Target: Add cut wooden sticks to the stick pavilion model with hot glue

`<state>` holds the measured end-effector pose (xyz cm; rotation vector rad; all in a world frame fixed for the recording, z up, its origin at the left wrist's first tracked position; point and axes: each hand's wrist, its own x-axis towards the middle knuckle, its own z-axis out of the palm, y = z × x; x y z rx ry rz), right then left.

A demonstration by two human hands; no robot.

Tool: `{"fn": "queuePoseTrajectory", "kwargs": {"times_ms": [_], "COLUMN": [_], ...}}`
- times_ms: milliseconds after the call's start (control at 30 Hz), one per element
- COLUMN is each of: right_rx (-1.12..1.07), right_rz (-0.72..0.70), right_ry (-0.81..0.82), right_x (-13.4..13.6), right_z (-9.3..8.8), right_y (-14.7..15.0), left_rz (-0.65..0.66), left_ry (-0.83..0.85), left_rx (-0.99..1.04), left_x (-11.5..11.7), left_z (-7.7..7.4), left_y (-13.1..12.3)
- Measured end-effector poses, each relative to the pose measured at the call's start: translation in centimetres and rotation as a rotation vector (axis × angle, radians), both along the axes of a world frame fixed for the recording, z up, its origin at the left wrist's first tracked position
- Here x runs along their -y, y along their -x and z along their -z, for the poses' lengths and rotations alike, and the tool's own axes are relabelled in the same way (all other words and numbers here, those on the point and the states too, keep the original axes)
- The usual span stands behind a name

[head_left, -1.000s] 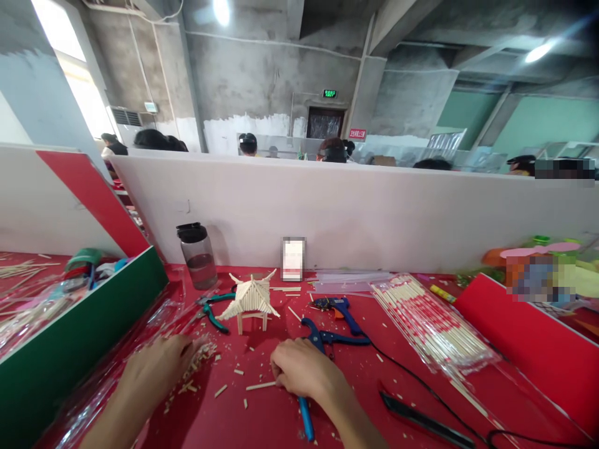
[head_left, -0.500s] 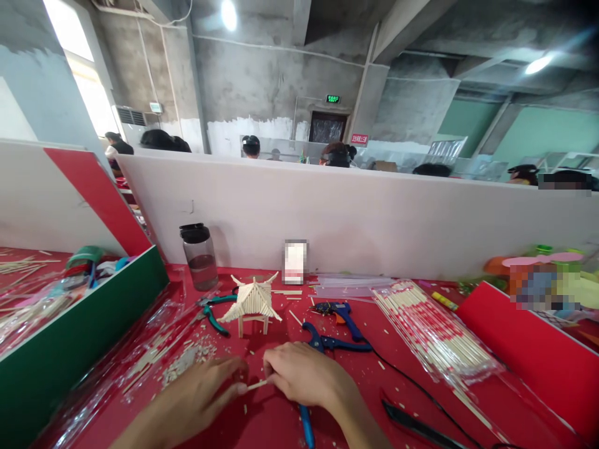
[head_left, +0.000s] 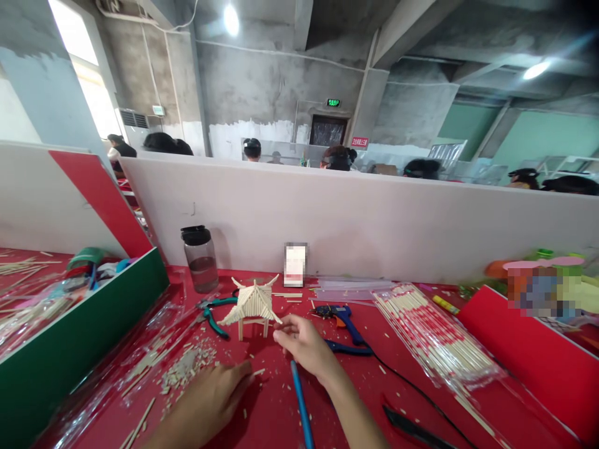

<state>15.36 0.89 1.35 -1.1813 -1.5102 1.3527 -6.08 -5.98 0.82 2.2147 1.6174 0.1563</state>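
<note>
My left hand (head_left: pixel 210 396) is low over the red table, its fingers closed on a short wooden stick (head_left: pixel 259 372) whose pale end sticks out past the fingertips. My right hand (head_left: pixel 302 346) reaches beside the front right roof corner of a small stick pavilion (head_left: pixel 255 302), thumb and fingers curved and apart; I cannot tell whether it touches the corner. The pavilion stands upright on its legs. Under my right wrist lies a pair of blue-handled cutters (head_left: pixel 302 405), partly covered by the hand. Pale offcuts (head_left: pixel 187 368) lie in a heap beyond my left hand.
Behind the pavilion are green-handled pliers (head_left: pixel 218 324), a water bottle (head_left: pixel 201 262) and a phone (head_left: pixel 295 265). To the right lie a blue glue gun (head_left: pixel 341 315) with its cord and a bag of sticks (head_left: pixel 435 330). Green (head_left: pixel 116 299) and red (head_left: pixel 528 355) dividers flank the table.
My right hand has let go of the stick and moved up and right to the pavilion's roof corner. The stick stays in my left hand, which has turned slightly.
</note>
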Motion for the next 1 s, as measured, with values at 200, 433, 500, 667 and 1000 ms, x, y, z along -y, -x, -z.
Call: {"fn": "queuePoseTrajectory", "kwargs": {"times_ms": [200, 433, 500, 667, 1000], "right_rx": [-0.338, -0.554, -0.576, -0.602, -0.663], "right_rz": [0.133, 0.136, 0.145, 0.161, 0.226], "right_ry": [0.181, 0.357, 0.378, 0.404, 0.437], "right_x": [0.5, 1.0, 1.0, 1.2, 1.5], "right_z": [0.2, -0.5, -0.5, -0.3, -0.3], "right_y": [2.1, 2.3, 2.4, 2.6, 2.8], "left_rz": [0.024, 0.036, 0.037, 0.037, 0.063], "left_ry": [0.017, 0.012, 0.01, 0.022, -0.011], "left_rx": [-0.041, -0.081, -0.076, -0.084, -0.121], "left_x": [0.1, 0.2, 0.1, 0.0, 0.0], "left_z": [0.1, -0.1, 0.0, 0.2, 0.5], "left_y": [-0.2, -0.2, -0.2, -0.2, -0.2]}}
